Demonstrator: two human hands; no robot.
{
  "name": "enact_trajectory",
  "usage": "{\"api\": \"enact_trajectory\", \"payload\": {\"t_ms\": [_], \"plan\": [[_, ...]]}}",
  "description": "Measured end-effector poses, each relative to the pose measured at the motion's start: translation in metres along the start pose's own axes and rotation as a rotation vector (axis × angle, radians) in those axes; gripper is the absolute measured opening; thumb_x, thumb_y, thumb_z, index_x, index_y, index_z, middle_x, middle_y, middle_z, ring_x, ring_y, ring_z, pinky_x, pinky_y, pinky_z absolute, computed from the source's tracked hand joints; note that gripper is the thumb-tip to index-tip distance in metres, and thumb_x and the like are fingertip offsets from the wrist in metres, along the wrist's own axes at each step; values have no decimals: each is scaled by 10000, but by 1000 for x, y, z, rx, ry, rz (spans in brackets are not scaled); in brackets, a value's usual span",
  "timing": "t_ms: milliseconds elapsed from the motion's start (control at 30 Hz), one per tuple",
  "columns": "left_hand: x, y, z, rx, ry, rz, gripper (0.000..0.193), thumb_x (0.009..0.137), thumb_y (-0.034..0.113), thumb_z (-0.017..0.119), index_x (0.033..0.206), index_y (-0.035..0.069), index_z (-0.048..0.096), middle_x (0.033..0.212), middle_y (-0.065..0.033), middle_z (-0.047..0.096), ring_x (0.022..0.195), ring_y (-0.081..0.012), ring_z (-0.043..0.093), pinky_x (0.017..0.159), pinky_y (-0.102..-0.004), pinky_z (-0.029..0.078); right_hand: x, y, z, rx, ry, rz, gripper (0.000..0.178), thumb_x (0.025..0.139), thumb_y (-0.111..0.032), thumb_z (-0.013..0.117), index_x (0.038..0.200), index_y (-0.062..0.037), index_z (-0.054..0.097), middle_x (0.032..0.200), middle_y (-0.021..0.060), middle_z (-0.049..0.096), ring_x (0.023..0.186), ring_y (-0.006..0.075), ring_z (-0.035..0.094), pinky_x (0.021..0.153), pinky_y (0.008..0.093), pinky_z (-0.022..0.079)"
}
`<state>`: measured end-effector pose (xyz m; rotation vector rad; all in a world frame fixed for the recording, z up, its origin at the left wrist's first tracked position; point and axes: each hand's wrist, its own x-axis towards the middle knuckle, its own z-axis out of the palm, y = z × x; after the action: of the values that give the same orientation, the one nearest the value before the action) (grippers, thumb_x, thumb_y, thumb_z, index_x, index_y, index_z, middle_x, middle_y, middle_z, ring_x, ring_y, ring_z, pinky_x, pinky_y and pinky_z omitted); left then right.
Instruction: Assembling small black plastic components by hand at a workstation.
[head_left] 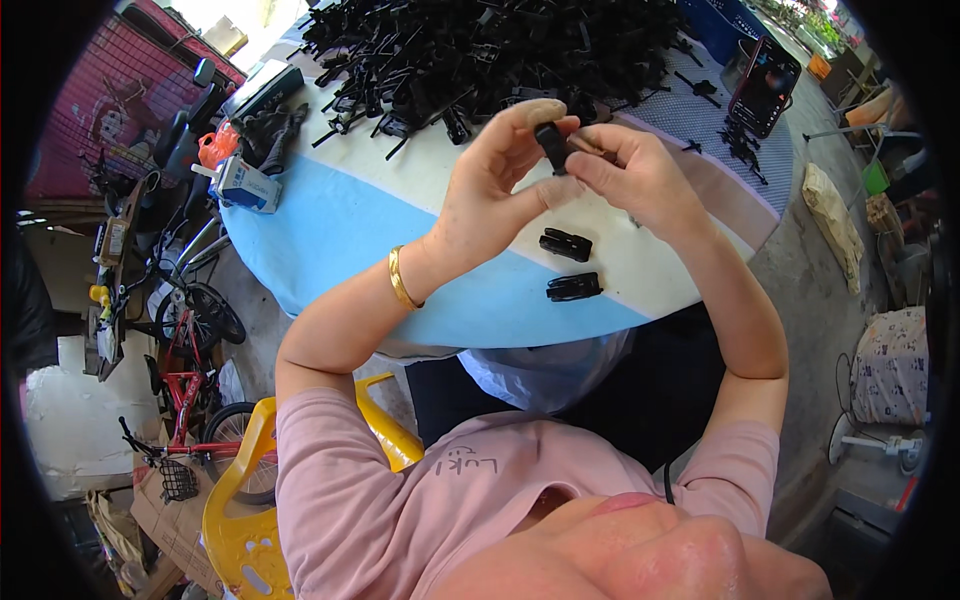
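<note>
Pinching a small black clip (553, 146) between both hands (500, 185) (640, 175); blue-white box (245, 185) lying far left on table (350, 230).

the heap of black parts (490, 50) blocks the far half of the worktop (350, 230). nearer than the heap lies a bare band, broken only by two black clips (568, 262). left of the heap, a small box (245, 185) crowds the rim; right of it, a phone (765, 85).
</note>
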<state>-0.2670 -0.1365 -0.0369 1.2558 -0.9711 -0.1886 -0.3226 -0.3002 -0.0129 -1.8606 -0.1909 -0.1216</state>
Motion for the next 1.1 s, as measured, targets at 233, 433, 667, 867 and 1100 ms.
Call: {"api": "enact_trajectory", "payload": {"t_ms": [233,433,667,867,1100], "plan": [[4,6,-7,-153,90,-57,395,782,-49,605,1144,31,468,933,-54,593,843,-95,580,762,-214,482,-7,-3,0,53,61,-132,221,916,-153,476,1024,-8,604,651,-24,511,552,9,378,489,141,294],[-1,11,-3,18,87,-129,331,805,-34,586,1118,20,493,908,-21,584,815,-50,555,730,-193,473,-7,-2,1,-119,7,-186,221,909,-117,484,1048,8,601,663,-21,525,598,33,452,546,163,349],[-2,10,-3,-8,18,-102,385,837,-40,539,1202,18,434,1119,-96,554,991,-119,543,872,-246,457,-10,-5,0,-141,6,-205,169,891,-125,514,877,12,611,597,12,540,559,57,478,510,202,378],[-2,16,-3,102,-8,-89,375,829,-59,534,1189,11,454,1107,-85,554,986,-116,542,874,-245,455,-15,-11,2,-181,7,-184,200,895,-96,497,1024,15,603,628,-5,522,583,46,466,530,172,358],[-1,17,-4,71,25,-111,323,791,-39,606,1098,6,516,988,-46,590,878,-76,555,778,-215,476,-17,-11,3,-169,17,-139,202,898,-92,491,1028,14,603,608,-10,509,554,39,440,503,177,347]]}}
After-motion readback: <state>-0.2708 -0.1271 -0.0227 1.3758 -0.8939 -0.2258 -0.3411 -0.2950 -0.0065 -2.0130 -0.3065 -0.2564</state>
